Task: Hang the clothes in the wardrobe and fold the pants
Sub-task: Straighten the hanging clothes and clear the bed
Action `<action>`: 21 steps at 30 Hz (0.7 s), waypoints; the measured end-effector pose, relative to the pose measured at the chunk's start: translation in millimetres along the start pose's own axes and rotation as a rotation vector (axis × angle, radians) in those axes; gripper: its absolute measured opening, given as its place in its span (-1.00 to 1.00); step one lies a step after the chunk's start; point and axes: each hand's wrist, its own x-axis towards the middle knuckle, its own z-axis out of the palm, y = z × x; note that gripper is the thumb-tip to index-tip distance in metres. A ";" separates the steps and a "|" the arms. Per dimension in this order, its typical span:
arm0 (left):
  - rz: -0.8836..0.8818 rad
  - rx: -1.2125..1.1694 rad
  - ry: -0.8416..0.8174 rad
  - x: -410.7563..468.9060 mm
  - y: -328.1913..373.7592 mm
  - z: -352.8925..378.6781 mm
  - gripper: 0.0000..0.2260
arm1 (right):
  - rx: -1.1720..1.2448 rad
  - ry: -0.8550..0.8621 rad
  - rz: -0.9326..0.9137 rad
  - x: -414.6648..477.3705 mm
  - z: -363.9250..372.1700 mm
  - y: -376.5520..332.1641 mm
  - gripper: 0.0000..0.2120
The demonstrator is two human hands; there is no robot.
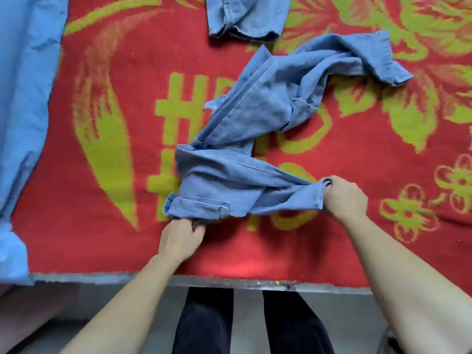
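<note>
The fingers (196,232) of the left hand (180,238) are curled and clamped on the near left corner of the jeans (255,111), just under a rolled band of denim. The right hand (344,198) is closed in a fist on the near right corner, with the cloth bunched inside the grip. Between the two hands the near part of the jeans is stretched sideways across the blanket (115,238). The rest of the jeans is twisted and crumpled, and is spread away from the person toward the far right, where a loose end is laid on the blanket.

A denim piece (245,16) is seen just beyond the jeans, apart from them and cut off by the top of the view. A blue garment (25,98) is laid down the left side and is hung over the near edge (229,281) at the corner. A wide strip of bare blanket is left between this garment and the jeans, and more is left to the right of the right hand and between the hands and the near edge. Below that edge, dark trousers (204,320) are seen between the forearms.
</note>
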 end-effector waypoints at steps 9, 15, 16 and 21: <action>-0.546 -0.654 0.398 1.2 -15.9 -32.2 -0.58 | 0.219 0.259 -0.166 -18.1 0.9 -25.2 -0.55; -0.703 -1.244 -0.186 15.2 -11.5 -31.6 -0.49 | 0.118 -0.107 -0.670 -42.3 19.5 -134.4 -0.24; -0.628 -1.248 -0.267 17.1 -6.4 -36.3 -0.66 | 0.104 -0.179 -0.659 -42.2 19.3 -137.8 -0.27; -0.101 -1.468 -0.006 50.2 56.5 -119.8 -0.78 | 0.374 0.257 -0.638 -29.6 -36.0 -127.9 -0.72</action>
